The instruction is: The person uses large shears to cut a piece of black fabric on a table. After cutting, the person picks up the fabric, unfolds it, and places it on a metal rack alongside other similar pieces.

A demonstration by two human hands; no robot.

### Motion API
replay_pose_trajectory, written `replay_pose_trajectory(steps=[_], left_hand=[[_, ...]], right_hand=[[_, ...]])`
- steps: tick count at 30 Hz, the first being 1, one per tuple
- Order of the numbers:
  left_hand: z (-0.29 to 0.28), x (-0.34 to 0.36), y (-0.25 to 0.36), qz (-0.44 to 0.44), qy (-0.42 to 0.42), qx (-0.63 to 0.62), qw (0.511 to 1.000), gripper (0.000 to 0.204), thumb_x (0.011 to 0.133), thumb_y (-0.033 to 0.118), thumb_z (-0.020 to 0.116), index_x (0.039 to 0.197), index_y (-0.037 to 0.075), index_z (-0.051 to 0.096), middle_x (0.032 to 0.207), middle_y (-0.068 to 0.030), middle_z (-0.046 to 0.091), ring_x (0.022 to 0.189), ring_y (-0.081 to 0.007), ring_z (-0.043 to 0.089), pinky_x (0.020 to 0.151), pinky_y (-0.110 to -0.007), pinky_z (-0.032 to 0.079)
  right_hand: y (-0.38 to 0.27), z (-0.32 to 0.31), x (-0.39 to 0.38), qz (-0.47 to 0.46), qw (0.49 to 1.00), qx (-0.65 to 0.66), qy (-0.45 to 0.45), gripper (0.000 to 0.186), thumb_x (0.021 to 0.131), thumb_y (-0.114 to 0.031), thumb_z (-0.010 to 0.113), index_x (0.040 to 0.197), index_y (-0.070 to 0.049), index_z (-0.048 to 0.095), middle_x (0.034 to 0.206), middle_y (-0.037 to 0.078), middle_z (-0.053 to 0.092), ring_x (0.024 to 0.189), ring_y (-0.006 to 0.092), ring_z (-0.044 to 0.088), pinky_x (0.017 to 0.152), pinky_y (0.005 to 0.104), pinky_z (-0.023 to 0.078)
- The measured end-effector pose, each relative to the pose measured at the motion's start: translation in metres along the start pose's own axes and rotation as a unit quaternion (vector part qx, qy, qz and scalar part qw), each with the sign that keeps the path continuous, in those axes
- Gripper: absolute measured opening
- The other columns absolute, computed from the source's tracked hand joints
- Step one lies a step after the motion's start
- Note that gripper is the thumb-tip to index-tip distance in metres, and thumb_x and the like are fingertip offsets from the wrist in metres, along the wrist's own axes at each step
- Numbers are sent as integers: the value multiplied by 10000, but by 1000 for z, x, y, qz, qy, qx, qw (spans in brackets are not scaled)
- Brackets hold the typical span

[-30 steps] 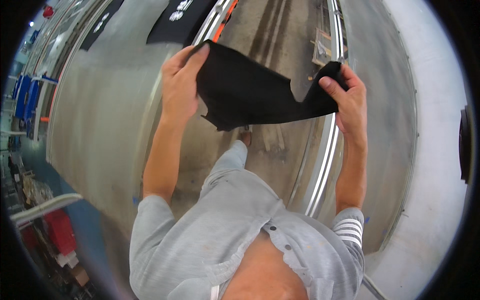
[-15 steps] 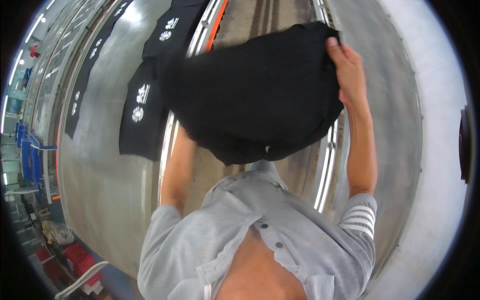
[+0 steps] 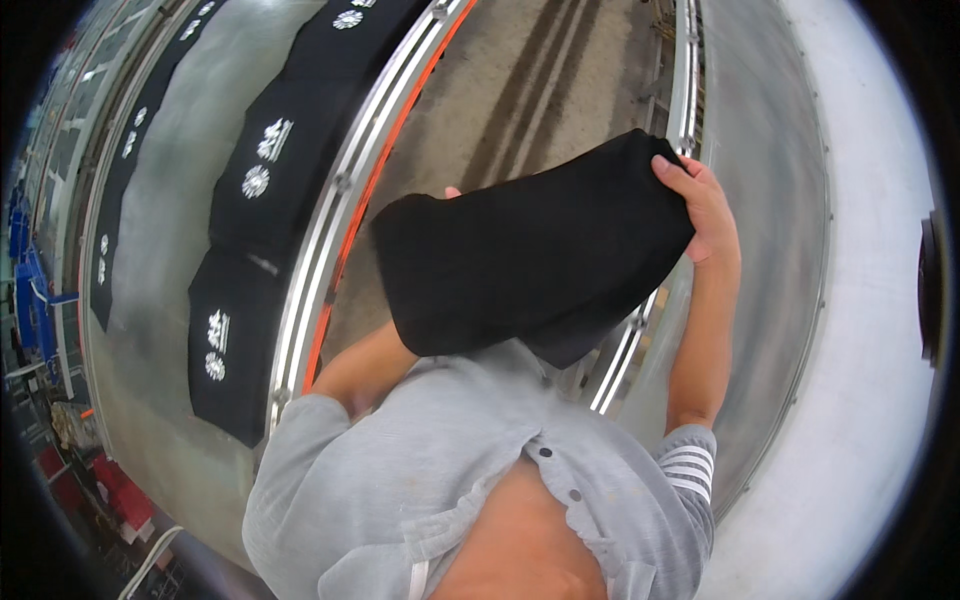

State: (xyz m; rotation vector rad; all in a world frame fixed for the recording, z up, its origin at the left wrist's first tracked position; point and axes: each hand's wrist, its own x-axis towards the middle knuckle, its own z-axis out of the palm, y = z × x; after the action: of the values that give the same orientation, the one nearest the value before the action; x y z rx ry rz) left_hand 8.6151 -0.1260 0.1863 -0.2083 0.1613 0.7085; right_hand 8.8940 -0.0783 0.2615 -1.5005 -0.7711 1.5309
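A black fabric piece (image 3: 530, 260) hangs in front of my chest, above the gap between two long tables. My right hand (image 3: 706, 205) grips its upper right corner, thumb on top and fingers behind. Underneath the left part passes my left forearm; the cloth covers nearly all of my left hand (image 3: 453, 192), and only a fingertip shows at the far edge. The fabric drapes over that hand, its lower edge hanging loose near my shirt.
Black fabric pieces with white prints (image 3: 235, 200) lie in rows on the left grey table (image 3: 170, 370). Metal rails (image 3: 335, 200) with an orange strip edge it. Another grey table (image 3: 770, 200) stands at the right. Between them runs a stained floor (image 3: 530, 90).
The fabric has come lower and nearer my body, and looks narrower and more folded. My left hand has moved under it. The view has shifted, with the left table farther left.
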Motion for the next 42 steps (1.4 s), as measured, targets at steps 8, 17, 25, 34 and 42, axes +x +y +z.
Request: replay_pose_trajectory(steps=[8, 17, 25, 34, 42], left_hand=[[51, 279, 119, -46, 10, -24, 999, 812, 882, 687, 372, 1320, 11, 467, 1348, -133, 504, 1236, -278, 477, 1065, -434, 350], [148, 594, 240, -21, 26, -11, 999, 861, 860, 724, 346, 1343, 17, 443, 1367, -138, 482, 1252, -285, 459, 1071, -441, 340], [193, 838, 361, 62, 42, 9, 997, 906, 840, 756, 323, 1363, 23, 421, 1384, -142, 464, 1267, -292, 443, 1076, -447, 331], [244, 1060, 506, 117, -19, -40, 992, 854, 863, 712, 375, 1369, 25, 418, 1387, -158, 457, 1269, -318, 443, 1079, -457, 329], [334, 1338, 668, -16, 122, 31, 992, 594, 863, 273, 599, 1373, 30, 416, 1368, -172, 473, 1235, -303, 488, 1054, -413, 385]], right_hand=[[-159, -87, 237, -15, 998, 18, 53, 250, 848, -173, 691, 994, 20, 626, 867, 72, 681, 729, 135, 658, 671, 256, 534], [-317, -207, 499, -59, 991, 77, 90, 230, 854, -151, 679, 994, 21, 617, 875, 78, 681, 720, 139, 658, 659, 254, 536], [-446, -315, 772, -33, 994, 94, 45, 214, 847, -132, 678, 990, 16, 621, 881, 79, 682, 729, 156, 662, 669, 269, 539], [-631, -402, 1065, 11, 998, 66, 13, 213, 862, -122, 653, 1015, 25, 635, 924, 109, 692, 790, 190, 678, 732, 294, 550], [-768, -493, 1319, 16, 997, 73, 37, 227, 870, -148, 656, 1013, 25, 626, 944, 112, 687, 813, 200, 681, 741, 302, 551]])
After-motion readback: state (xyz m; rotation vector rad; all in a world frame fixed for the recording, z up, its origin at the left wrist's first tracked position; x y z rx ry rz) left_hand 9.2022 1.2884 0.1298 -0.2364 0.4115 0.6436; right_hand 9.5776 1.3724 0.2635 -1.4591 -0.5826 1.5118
